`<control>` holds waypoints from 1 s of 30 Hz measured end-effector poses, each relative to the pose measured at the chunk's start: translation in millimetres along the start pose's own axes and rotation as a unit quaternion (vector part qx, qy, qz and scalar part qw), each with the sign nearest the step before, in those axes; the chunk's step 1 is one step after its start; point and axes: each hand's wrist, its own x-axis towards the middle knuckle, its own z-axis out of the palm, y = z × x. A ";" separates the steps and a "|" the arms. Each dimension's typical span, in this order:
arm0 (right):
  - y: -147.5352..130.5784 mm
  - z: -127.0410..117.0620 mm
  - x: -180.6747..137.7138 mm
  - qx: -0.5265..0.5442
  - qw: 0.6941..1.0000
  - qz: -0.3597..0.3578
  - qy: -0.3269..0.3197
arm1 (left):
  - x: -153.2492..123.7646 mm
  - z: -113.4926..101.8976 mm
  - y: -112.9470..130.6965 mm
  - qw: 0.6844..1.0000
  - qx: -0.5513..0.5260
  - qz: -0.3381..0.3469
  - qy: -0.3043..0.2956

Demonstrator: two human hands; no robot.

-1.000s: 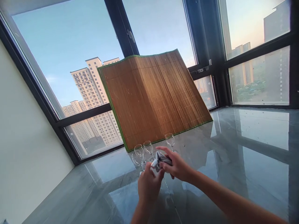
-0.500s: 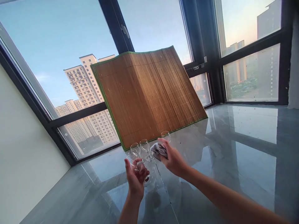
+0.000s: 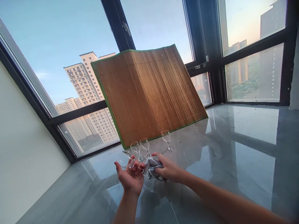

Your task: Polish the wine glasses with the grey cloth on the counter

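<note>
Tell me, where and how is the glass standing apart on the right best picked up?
Probably by the stem, pinched lightly from the right. The glass stands upright, its slim stem showing between bowl and foot. The mat rises behind it, and two other glasses stand to its left. The right hand holds a cloth, so it would need freeing first.

In our left hand we hold a clear glass, tilted, its bowl toward the left and partly hidden by our fingers; the soft grey cloth sits crumpled in our right hand, close against the glass's other end
</note>
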 end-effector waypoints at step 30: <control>-21.2 -3.2 -3.3 0.204 0.970 0.045 0.128 | -1.7 -10.9 4.5 0.981 -0.145 -0.111 -0.069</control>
